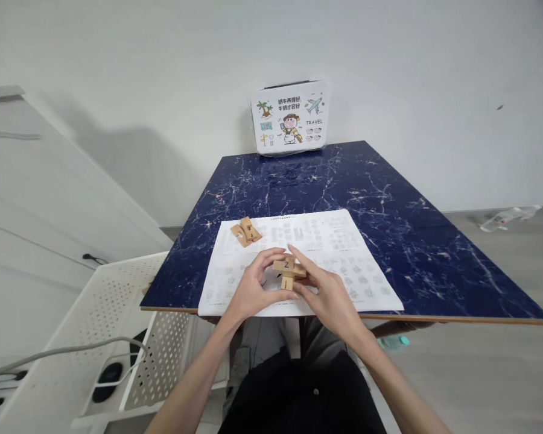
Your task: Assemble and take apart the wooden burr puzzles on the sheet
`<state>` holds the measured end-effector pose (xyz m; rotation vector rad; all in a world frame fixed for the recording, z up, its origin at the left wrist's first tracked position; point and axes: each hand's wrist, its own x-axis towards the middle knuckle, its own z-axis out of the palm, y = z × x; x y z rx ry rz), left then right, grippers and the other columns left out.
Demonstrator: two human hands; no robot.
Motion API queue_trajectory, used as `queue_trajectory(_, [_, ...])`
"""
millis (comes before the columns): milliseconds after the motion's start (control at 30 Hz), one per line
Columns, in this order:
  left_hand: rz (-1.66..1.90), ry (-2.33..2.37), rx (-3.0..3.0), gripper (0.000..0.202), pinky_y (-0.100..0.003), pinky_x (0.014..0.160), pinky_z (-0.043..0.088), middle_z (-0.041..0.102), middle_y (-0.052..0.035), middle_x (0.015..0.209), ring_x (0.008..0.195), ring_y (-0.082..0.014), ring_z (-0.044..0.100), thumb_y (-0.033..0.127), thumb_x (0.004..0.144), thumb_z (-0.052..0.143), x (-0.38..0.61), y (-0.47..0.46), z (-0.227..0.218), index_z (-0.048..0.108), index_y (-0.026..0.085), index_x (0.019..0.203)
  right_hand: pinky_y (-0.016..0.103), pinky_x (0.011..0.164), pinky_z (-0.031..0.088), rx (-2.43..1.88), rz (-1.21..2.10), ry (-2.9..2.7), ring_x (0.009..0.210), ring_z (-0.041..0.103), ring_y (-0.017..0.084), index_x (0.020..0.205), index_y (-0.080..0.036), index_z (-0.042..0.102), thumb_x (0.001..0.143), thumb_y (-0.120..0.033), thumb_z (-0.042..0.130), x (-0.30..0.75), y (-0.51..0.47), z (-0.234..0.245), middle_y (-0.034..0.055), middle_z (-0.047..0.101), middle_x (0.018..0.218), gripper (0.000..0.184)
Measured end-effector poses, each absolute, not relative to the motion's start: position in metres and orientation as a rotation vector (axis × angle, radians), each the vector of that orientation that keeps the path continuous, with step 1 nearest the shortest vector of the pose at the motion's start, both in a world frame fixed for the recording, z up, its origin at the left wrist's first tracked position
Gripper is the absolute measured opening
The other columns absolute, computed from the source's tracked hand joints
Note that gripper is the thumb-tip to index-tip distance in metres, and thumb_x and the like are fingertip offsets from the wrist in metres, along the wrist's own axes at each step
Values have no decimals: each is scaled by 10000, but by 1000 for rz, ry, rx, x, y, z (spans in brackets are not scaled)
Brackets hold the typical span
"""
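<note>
- Wooden block cluster (286,267), marked Z on top, sits between my hands near the printed sheet's (366,289) centre, above the worktop (308,187).
- My right hand (329,294) has its grip closed on the cluster from 3 o'clock.
- My left hand (250,290) curls round from 9 o'clock; fingers hide the contact, so I can't tell whether that grip pinches.
- Loose wooden pieces (251,231) lie at 10 o'clock, clear of my fingers.
- I'd brace the cluster squarely, press lightly and leave its joints visible.
</note>
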<state>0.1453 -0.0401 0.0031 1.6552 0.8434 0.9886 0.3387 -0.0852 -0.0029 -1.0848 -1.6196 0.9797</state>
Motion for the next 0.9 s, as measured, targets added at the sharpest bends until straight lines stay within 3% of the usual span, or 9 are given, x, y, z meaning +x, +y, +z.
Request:
queue_trajectory(267, [1095,774,1609,783,-488,1129,434,629,-125,1356,1315,-326,572,332,661,960,143,-38,4,563,260,1332,505,1129,466,-888,1434,-1107,1231,672,269,1600,-346,319,948,-388,692,334,-99,2,80,684,1359,753])
queue_trajectory(367, [1077,855,1713,804,-485,1139,428,600,-117,1396,1338,-327,554,314,633,974,145,-42,6,575,275,1330,499,1178,403,-867,1572,-952,1279,638,254,1572,-351,345,959,-461,684,335,-105,9,84,656,1403,709])
queue_trajectory(667, [1052,897,1869,744,-496,1121,451,642,-115,1341,1288,-318,595,301,668,956,146,-50,13,589,276,1314,486,1127,443,-905,1638,-951,1235,655,254,1489,-322,380,957,-539,666,331,-98,12,93,725,1268,642])
queue_trajectory(767, [1111,827,1784,762,-486,1119,458,640,-111,1343,1286,-311,600,264,658,961,146,-47,9,576,279,1316,469,1091,478,-908,1529,-1068,1193,682,251,1425,-305,424,994,-550,592,334,-96,7,96,721,1266,524])
queue_trajectory(900, [1150,743,1690,793,-491,1133,452,634,-106,1347,1314,-316,582,226,638,968,145,-41,4,572,283,1322,421,942,545,-1110,1122,-1386,1067,722,270,1231,-258,542,1040,-515,490,336,-93,4,97,734,1172,325])
